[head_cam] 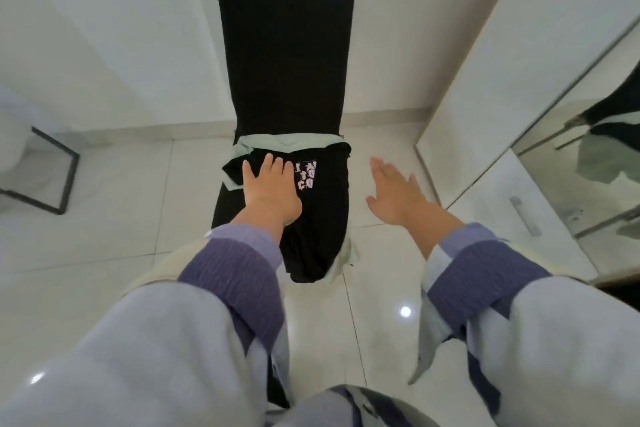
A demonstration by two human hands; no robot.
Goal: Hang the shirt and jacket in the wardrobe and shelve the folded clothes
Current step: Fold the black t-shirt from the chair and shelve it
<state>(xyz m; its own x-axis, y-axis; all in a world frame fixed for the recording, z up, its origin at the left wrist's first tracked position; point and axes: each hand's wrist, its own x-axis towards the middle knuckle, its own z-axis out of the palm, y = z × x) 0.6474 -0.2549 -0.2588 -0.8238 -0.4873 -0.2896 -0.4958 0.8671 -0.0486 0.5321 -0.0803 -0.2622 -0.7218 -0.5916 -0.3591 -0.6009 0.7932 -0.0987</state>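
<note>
A black chair (284, 45) stands in front of me with folded clothes on its seat. On top lies a black garment (322, 218) with a pale printed patch, and under it a pale green garment (294, 141) shows at the back and front edges. My left hand (270, 189) rests flat on the black garment, fingers straight. Off the chair's right side, my right hand (398, 196) hovers above the floor with its fingers spread, holding nothing.
A white wardrobe (502, 62) rises on the right, with a mirrored door (595, 149) and a drawer front with a metal handle (524, 217). A black metal frame (65, 177) stands on the glossy white tile floor at the left.
</note>
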